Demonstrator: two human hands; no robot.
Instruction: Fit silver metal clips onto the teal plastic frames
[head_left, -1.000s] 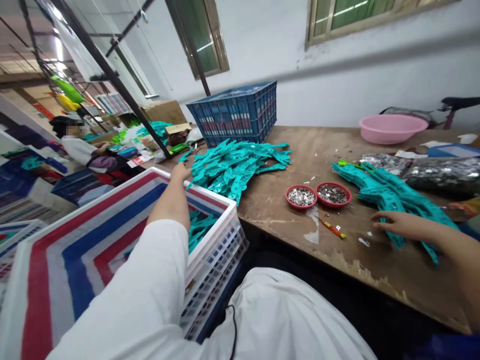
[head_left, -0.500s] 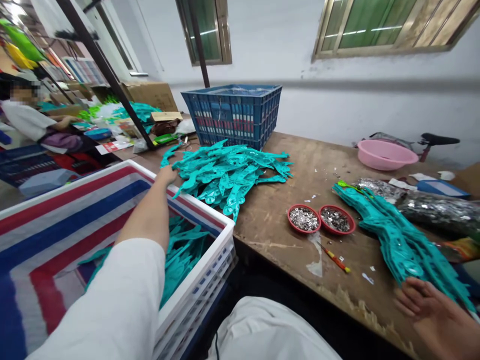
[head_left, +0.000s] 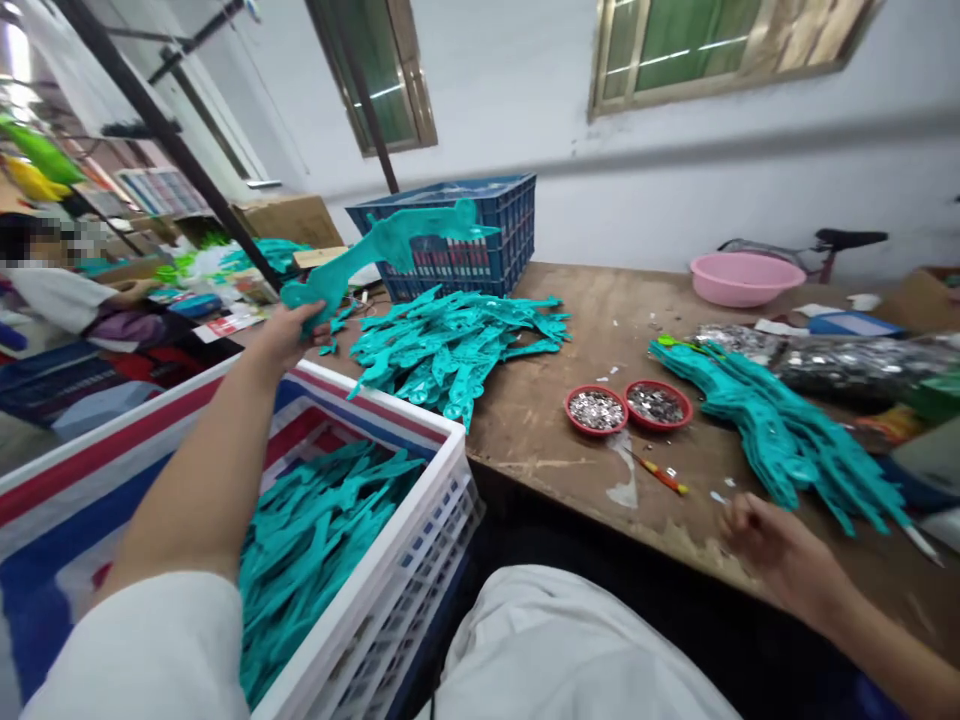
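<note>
My left hand (head_left: 296, 335) is closed on one end of a flat teal piece (head_left: 390, 240), raised above the rim of the lined crate; its long wavy shape stretches right, in front of the blue crate. Below lies a heap of similar teal pieces (head_left: 454, 345) on the table. More teal pieces (head_left: 322, 545) fill part of the white crate (head_left: 442, 480) with a striped lining. My right hand (head_left: 765, 545) is by the table's front edge, fingers curled; whether anything small is in them is hidden. Beyond it lies a neat stack of teal pieces (head_left: 772, 435).
Two red bowls of small metal bits (head_left: 596, 408) stand mid-table, with a red-yellow tool (head_left: 660, 475) before them. A blue crate (head_left: 517, 235) and a pink basin (head_left: 742, 280) stand farther back. A co-worker (head_left: 64, 290) sits at far left, beyond a dark post.
My left hand has risen from the heap's left side, lifting a teal piece up and left. My right hand has moved left, away from the stack. The view has shifted slightly.
</note>
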